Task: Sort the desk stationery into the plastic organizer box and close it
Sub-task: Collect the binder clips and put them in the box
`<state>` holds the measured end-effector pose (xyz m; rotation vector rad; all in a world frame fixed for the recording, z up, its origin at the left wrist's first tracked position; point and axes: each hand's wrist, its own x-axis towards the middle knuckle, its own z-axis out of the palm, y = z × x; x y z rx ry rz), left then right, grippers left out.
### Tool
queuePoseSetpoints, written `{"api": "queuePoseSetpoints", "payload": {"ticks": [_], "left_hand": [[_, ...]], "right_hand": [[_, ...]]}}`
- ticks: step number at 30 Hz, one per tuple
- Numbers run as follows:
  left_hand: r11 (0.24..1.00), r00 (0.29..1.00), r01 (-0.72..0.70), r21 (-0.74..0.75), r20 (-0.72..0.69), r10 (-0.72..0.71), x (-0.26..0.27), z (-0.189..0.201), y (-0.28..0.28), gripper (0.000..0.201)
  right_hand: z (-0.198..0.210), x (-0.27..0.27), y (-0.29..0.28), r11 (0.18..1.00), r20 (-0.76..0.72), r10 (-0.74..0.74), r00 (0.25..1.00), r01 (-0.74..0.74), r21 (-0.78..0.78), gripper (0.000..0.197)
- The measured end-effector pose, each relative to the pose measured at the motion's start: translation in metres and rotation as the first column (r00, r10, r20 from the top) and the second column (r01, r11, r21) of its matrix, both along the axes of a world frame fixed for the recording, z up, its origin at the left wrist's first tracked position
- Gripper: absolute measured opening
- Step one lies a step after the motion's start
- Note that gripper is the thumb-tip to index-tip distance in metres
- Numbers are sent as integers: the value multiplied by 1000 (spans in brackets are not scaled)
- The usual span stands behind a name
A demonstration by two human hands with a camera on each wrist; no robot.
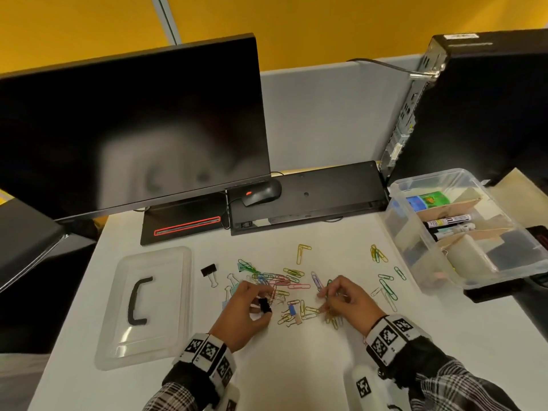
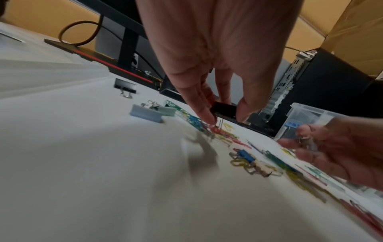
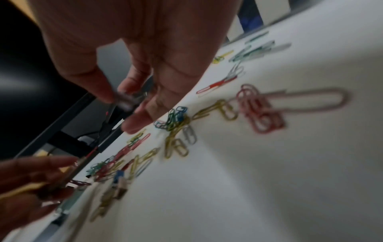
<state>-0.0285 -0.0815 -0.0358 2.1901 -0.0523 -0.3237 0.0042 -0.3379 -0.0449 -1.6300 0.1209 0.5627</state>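
Note:
Several coloured paper clips (image 1: 292,280) and small binder clips lie scattered on the white desk (image 1: 296,366). My left hand (image 1: 252,304) pinches a black binder clip (image 1: 264,305) (image 2: 223,110) just above the pile, between thumb and fingers. My right hand (image 1: 341,298) pinches a small blurred metal clip (image 3: 126,100) over the pile's right side. The clear plastic organizer box (image 1: 415,241) stands open at the right, with markers (image 1: 447,222) and other stationery inside. Its clear lid (image 1: 148,304) with a black handle lies flat at the left.
A monitor (image 1: 133,129) stands at the back left. Behind the clips are a mouse (image 1: 261,192) and an upturned keyboard (image 1: 308,194). A black computer tower (image 1: 480,105) rises behind the box. Another black binder clip (image 1: 210,272) lies near the lid.

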Motion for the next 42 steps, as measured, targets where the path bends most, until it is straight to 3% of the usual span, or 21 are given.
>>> {"api": "queuePoseSetpoints", "payload": {"ticks": [2, 4, 9, 11, 15, 20, 24, 28, 31, 35, 39, 42], "left_hand": [[999, 1000, -24, -35, -19, 24, -2, -3, 4, 44], [996, 997, -61, -63, -50, 58, -4, -5, 9, 42], [994, 993, -74, -83, -101, 66, -6, -2, 16, 36], [993, 993, -79, -83, -97, 71, -7, -2, 19, 33], [983, 982, -166, -73, -103, 158, -8, -6, 34, 21], [935, 940, -341, 100, 67, 335, -4, -4, 50, 7], [916, 943, -333, 224, 51, 330, 0, -8, 56, 24], [895, 992, -113, 432, 7, 123, 4, -20, 58, 42], [884, 995, -94, 458, 57, 76, 3, -24, 57, 28], [895, 995, -87, 436, 87, 54, 1, -28, 58, 19], [902, 992, -49, 430, 123, -5, -2, -29, 58, 17], [886, 987, -25, 463, 154, -53, -3, -28, 57, 14]], "right_hand": [[4, 1, 9, 997, -15, 53, 998, -53, -52, 19], [7, 0, 18, 940, 51, 222, 974, -200, -276, 23], [8, -9, 41, 613, 81, 674, 735, -494, -617, 9], [8, -10, 47, 522, 32, 723, 690, -516, -679, 10], [9, -12, 53, 484, 8, 728, 686, -505, -714, 24], [3, -13, 58, 372, 6, 781, 625, -457, -808, 28], [-3, -11, 60, 363, 10, 768, 641, -422, -831, 29], [-4, -11, 56, 358, 64, 762, 644, -338, -871, 30], [-8, -11, 53, 365, 116, 774, 623, -290, -885, 30], [-19, -8, 47, 392, 211, 778, 592, -194, -899, 17], [-11, -6, 41, 615, 180, 587, 789, -291, -733, 18], [0, -2, 37, 850, 103, 310, 945, -227, -476, 21]]}}
